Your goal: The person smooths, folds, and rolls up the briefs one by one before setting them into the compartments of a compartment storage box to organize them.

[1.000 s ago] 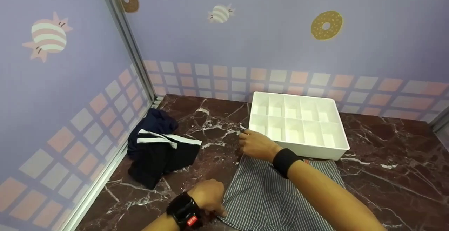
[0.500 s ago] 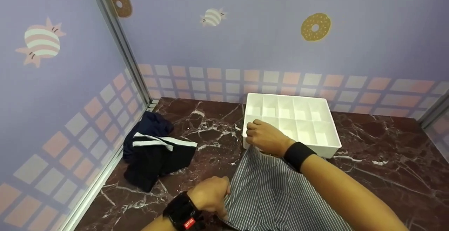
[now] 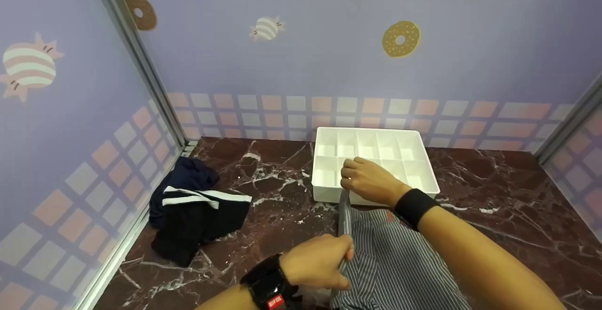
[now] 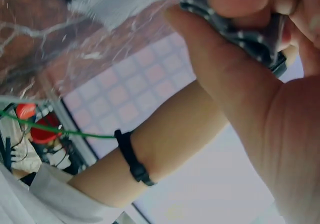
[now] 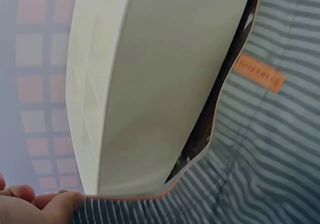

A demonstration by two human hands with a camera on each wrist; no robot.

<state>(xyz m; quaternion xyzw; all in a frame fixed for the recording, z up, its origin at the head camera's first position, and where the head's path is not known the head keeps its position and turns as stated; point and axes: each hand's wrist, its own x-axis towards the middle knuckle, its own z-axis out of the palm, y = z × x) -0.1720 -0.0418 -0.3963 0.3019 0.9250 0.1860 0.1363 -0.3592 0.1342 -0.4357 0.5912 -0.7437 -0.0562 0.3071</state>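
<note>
Dark red marble worktop (image 3: 494, 183) with white veins, boxed in by lilac walls (image 3: 310, 42) printed with doughnuts, striped sweets and a band of pink and white squares. Near the left edge, a crumpled navy garment with white stripes (image 3: 197, 211). At the front edge, left hand (image 3: 320, 266) clenched, pinching the grey-and-white striped cloth (image 3: 400, 267) spread there. Right hand (image 3: 369, 181) curled round the cloth's far corner, lifted over the near wall of the white plastic divided organiser tray (image 3: 376, 147) by the back edge.
</note>
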